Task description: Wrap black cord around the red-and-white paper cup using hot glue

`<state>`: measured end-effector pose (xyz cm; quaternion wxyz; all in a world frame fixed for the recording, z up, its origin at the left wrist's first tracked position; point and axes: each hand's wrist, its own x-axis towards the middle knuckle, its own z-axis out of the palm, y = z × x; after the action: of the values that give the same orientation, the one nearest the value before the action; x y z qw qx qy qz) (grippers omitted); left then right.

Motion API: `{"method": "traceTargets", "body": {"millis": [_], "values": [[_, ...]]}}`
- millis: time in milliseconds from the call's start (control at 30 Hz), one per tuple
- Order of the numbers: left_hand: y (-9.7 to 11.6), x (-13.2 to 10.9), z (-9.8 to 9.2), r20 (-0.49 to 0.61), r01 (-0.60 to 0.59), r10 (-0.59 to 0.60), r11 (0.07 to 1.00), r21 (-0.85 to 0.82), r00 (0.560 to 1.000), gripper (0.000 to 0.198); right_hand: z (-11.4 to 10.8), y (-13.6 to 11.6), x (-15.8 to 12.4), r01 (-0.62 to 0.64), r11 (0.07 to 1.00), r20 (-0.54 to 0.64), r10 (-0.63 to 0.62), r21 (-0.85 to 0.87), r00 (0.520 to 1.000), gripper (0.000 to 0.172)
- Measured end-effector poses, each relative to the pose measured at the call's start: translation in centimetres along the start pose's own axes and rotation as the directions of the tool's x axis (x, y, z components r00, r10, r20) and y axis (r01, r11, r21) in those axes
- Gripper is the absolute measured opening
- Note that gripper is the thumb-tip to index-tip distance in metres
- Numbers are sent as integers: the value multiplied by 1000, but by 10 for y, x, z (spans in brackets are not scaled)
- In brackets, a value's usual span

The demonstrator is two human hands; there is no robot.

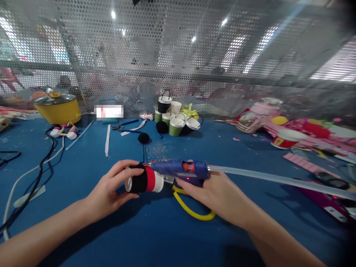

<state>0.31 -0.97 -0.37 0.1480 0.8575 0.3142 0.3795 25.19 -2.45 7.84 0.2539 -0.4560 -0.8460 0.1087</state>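
Observation:
A small cup (151,180), wrapped in black and red yarn with one white end bare, lies tilted in my left hand (118,183). My left fingers curl over its black part. My right hand (207,191) is wrapped around a blue hot glue gun (178,168), whose nozzle is at the upper side of the cup. A long clear glue stick (258,177) sticks out of the gun's back. Below my right hand shows the yellow handle of scissors (191,211); whether the hand also grips them I cannot tell. Black yarn runs from the cup to a black yarn ball (143,138).
Several wrapped cups (175,127) stand at the back by the perforated metal screen (178,44). A yellow pot (57,111), cables (41,167) and pliers (118,128) are on the left. To the right are a paper bowl (286,139) and pink craft materials (314,129).

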Motion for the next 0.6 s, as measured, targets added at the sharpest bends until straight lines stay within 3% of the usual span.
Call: {"method": "traceTargets", "body": {"millis": [133,300,367,467,600], "values": [[1,0,-1,20,-44,43,998,40,999,34,1,1,3,-59,993,53,54,105,997,19],[1,0,-1,5,-57,57,997,48,998,34,-4,12,7,-357,904,167,324,236,931,19],[1,0,-1,-2,-50,50,998,45,999,35,-5,24,11,-425,856,153,397,295,905,23],[1,0,-1,-8,-38,39,998,45,999,35,-2,51,20,-418,825,44,435,381,899,26],[0,-1,-1,1,-56,56,998,39,998,39,12,85,35,-548,828,104,539,120,836,30]]}}
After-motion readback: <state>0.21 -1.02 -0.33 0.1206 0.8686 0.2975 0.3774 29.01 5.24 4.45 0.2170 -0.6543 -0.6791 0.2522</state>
